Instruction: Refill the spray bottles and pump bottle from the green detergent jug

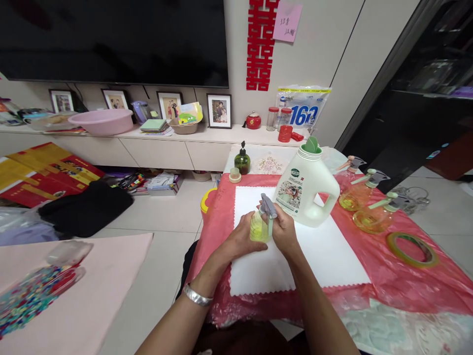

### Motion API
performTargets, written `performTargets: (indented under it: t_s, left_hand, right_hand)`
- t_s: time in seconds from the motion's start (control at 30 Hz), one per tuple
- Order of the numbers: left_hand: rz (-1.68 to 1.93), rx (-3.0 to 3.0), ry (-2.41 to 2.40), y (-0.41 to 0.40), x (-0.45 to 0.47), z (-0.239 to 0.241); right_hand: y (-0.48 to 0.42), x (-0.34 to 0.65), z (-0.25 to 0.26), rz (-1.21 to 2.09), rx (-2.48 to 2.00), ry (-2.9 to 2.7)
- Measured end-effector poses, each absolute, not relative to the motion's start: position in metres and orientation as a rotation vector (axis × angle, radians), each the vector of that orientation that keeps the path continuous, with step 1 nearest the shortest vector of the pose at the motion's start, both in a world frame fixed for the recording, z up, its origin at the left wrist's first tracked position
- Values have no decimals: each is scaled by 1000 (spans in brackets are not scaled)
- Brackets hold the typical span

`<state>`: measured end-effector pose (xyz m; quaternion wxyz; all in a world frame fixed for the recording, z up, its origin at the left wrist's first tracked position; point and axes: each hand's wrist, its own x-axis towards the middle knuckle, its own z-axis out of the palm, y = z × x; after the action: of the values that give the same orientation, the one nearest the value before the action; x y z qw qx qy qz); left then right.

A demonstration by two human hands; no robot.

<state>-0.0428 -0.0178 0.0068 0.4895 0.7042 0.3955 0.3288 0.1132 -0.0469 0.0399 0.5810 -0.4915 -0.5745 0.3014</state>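
Between my hands is a small clear spray bottle (259,228) with yellow-green liquid and a grey trigger head. My left hand (241,237) wraps round the bottle's body from the left. On the right, my right hand (285,228) has its fingers closed on the trigger head at the neck. The bottle is held upright above a white scallop-edged mat (258,273). Just behind my right hand stands a large pale green jug (308,185) without a cap, a green spout showing in its mouth. Some of my right fingers are hidden behind the trigger head.
Several spray bottles (373,217) with liquid stand at the right, near a roll of tape (412,250). A dark green pump bottle (242,161) and a cream cap (234,175) are at the back left. Red plastic sheeting (402,281) covers the table. A pink-topped table (107,291) is at left.
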Motion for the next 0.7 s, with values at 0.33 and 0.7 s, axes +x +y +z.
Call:
performTargets:
  t_s: [0.33, 0.7]
  left_hand:
    - [1354, 1478, 834, -35, -24, 43]
    - [1534, 1279, 810, -34, -3, 28]
  right_hand:
    - [-49, 104, 32, 589, -1090, -1312]
    - [-52, 92, 29, 590, -1082, -1220]
